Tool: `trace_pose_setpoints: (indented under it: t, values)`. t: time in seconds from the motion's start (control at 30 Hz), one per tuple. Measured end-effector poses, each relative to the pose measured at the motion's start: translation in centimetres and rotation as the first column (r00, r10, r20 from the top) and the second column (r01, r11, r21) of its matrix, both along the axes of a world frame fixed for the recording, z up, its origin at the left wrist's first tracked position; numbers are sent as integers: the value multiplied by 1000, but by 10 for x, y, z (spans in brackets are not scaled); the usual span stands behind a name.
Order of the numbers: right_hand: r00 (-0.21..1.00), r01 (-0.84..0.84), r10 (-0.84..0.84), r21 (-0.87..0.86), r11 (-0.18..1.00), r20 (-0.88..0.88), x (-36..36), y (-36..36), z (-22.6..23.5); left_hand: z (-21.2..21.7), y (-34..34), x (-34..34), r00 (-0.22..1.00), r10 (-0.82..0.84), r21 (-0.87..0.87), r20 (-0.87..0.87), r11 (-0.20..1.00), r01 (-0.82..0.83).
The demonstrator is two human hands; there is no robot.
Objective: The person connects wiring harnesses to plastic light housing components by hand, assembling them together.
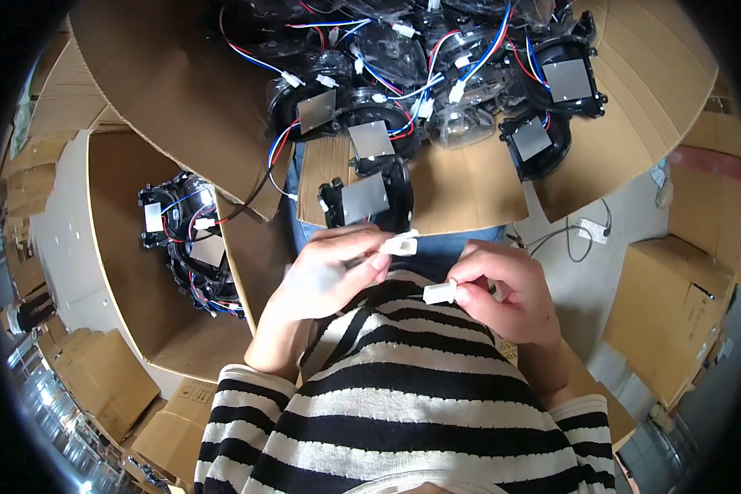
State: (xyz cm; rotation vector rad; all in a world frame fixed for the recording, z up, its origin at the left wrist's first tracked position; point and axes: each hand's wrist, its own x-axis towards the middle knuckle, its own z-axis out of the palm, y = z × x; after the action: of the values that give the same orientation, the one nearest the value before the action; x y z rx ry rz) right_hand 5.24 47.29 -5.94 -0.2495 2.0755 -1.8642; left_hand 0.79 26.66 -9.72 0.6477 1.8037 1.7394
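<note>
My left hand (325, 276) pinches a white plastic connector (401, 244) between thumb and fingertips, in front of my striped shirt. Lower and to the right, my right hand (509, 292) grips a second white connector (440, 293) by its right end. The two connectors are apart, a short gap between them. Just beyond my left hand a black round unit (399, 198) with a square grey plate (364, 198) lies on the cardboard flap. Whether wires run from the held connectors into my palms is hidden.
A large open carton (469, 193) ahead holds several black units in clear plastic, with red, blue and white wires (486, 58) ending in white plugs. At left, another carton (111, 247) contains similar units (193, 247). A black cable (580, 235) lies on the floor at right, near a cardboard box (667, 313).
</note>
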Motion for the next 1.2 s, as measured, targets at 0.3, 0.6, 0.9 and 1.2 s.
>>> trace_pose_setpoints:
  t: [0.3,0.6,0.9,1.2]
  values:
    - [946,205,-155,-157,966,283,8,-10,-7,-16,15,7,847,192,-40,-496,969,-243]
    - [956,285,-292,164,944,23,2,-18,-10,-10,7,2,713,119,-183,-691,925,-332]
    - [884,454,-459,78,888,87,-5,-24,-23,-12,12,-9,716,24,-281,-698,910,-305]
    - [902,431,-421,161,888,-97,-7,-12,-30,-14,15,-8,861,76,-307,-502,916,-259]
